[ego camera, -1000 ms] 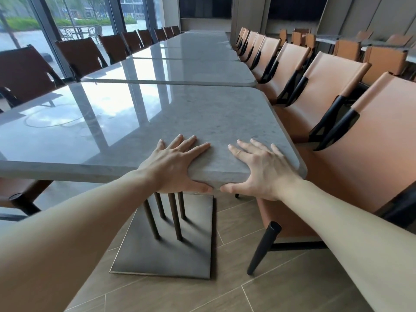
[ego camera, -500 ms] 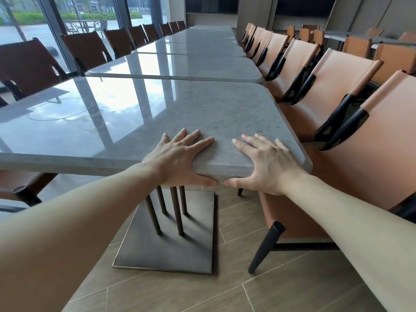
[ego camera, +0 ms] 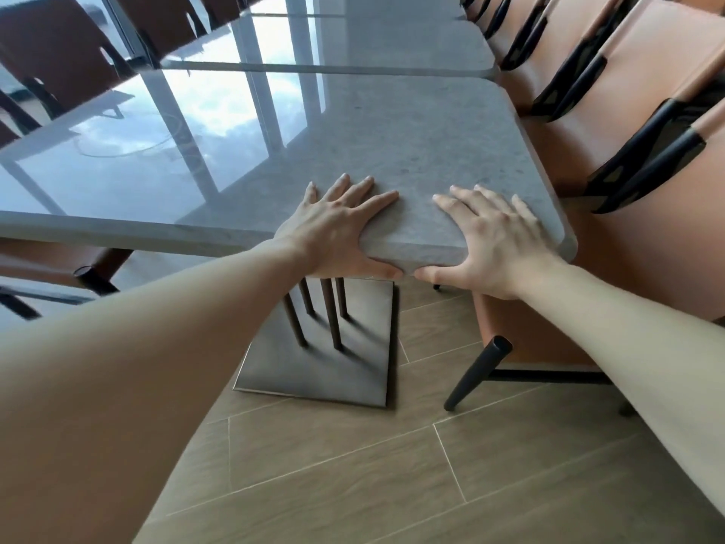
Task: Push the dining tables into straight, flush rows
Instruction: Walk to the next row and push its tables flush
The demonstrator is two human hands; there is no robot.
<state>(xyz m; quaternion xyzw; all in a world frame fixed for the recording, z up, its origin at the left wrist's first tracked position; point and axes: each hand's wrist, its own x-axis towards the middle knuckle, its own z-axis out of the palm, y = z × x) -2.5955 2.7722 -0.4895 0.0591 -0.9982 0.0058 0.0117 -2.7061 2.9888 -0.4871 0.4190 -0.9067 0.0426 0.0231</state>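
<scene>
- Hands: left hand (ego camera: pixel 333 233) and right hand (ego camera: pixel 494 241) clasp the near edge of the nearest table (ego camera: pixel 353 143), fingers spread flat on top, thumbs hooked under the rim.
- Nearest table: its far edge lies against the next table (ego camera: pixel 372 45) in the row; a thin seam shows between them.
- Base plate (ego camera: pixel 314 367): rests on the wood-look floor (ego camera: pixel 353 484).
- Orange chairs (ego camera: pixel 627 111): lined along the tables' right side.
</scene>
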